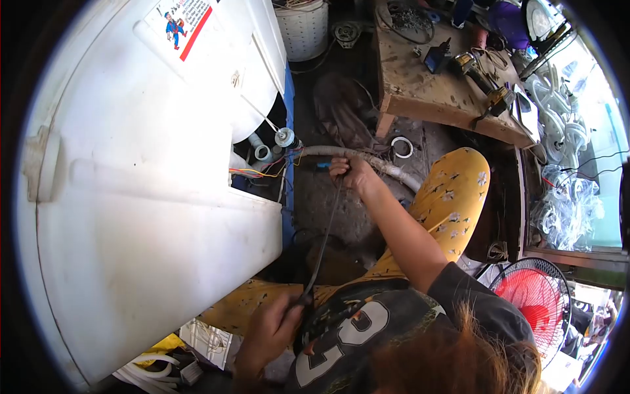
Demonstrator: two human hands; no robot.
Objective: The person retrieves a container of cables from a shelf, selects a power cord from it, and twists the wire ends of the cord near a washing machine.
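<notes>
A long black strip (pixel 321 253) runs taut between my two hands. My left hand (pixel 270 331), low in the view near my lap, is closed on its lower end, where a dark lump shows at the fingers. Farther up, my right hand (pixel 351 172) pinches the upper end. A small blue piece (pixel 323 165) pokes out beside those fingertips. Left of my right hand, red, yellow and orange wires (pixel 252 173) come out of an opening in a large white appliance casing (pixel 144 217). A round white fitting (pixel 285 137) and grey pipe ends sit at this opening.
A ribbed hose (pixel 387 167) curves over the floor behind my right hand, near a white ring (pixel 401 148). The wooden table (pixel 420 98) at the upper right bears a cordless drill (pixel 482 80). A red-bladed fan (pixel 530 299) stands at the lower right.
</notes>
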